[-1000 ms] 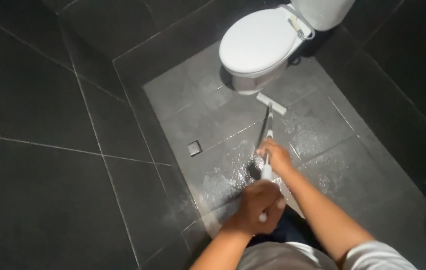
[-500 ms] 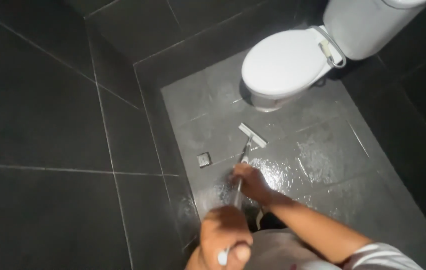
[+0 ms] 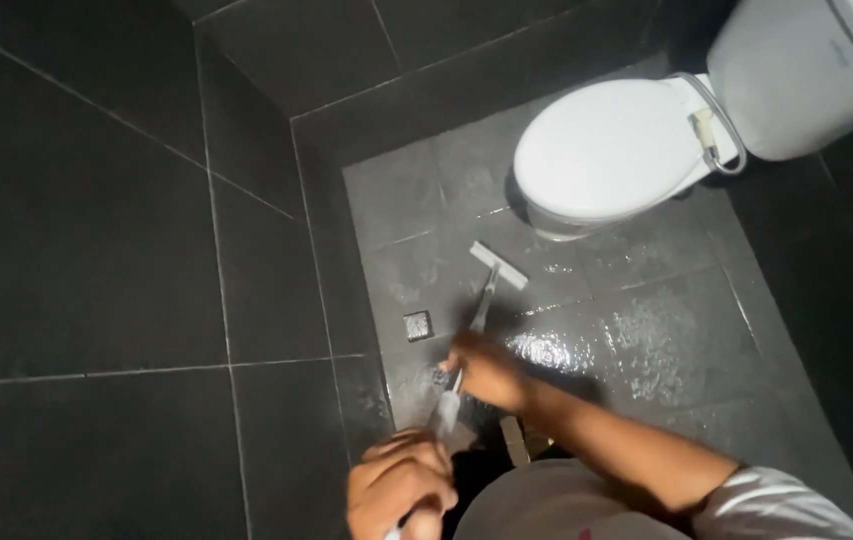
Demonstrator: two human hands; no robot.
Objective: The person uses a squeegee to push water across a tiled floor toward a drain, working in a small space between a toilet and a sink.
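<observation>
Bathroom: white toilet (image 3: 612,150), wet dark tiled floor (image 3: 667,330)

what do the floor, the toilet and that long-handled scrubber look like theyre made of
Dark grey tiled floor: likely glazed ceramic or stone tile, with grout lines and a wet sheen. White toilet: smooth and glossy; the lid may be plastic, the tank ceramic. Long-handled scrubber, gripped by the left hand and right hand: pale flat head, probably plastic; the grey handle could be metal or plastic.
</observation>
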